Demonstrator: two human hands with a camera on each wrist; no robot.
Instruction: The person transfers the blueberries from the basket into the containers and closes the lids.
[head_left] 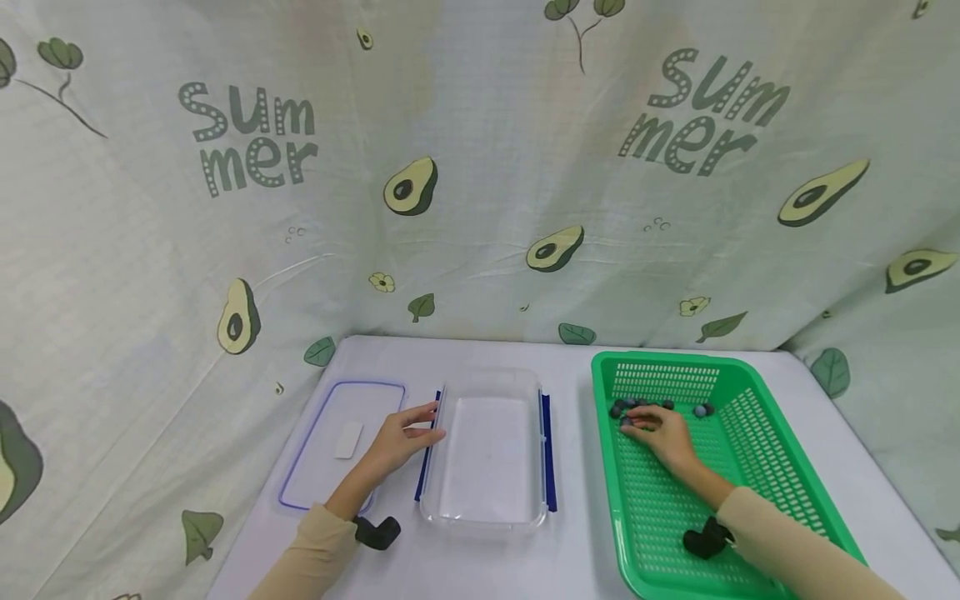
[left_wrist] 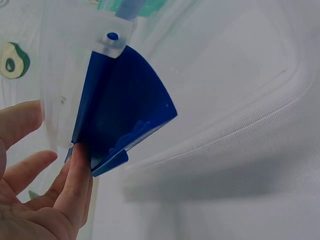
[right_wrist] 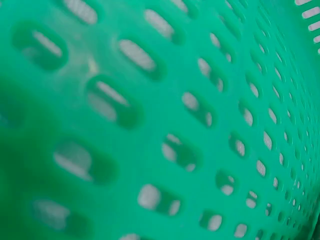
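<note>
A clear plastic box [head_left: 491, 521] with blue side flaps stands at the middle of the table. My left hand [head_left: 402, 439] is at its left wall, with thumb and fingers spread, fingertips right at the rim and the blue flap [left_wrist: 125, 100]. The flap hangs tilted outward. Inside the green basket [head_left: 626, 533], my right hand [head_left: 666, 435] pinches a blueberry [head_left: 626, 422] between thumb and fingertips. Several more blueberries [head_left: 617, 411] lie near the basket's far left corner, partly hidden by the fingers. Only the basket's perforated plastic [right_wrist: 150, 115] fills the right wrist view.
Left of the box lies a clear lid [head_left: 318, 433] with a blue-violet edge and a white label [head_left: 348, 440], partly under the left forearm. A few blueberries [head_left: 703, 410] sit farther right in the basket. A patterned cloth [head_left: 480, 183] hangs behind the white table [head_left: 577, 467].
</note>
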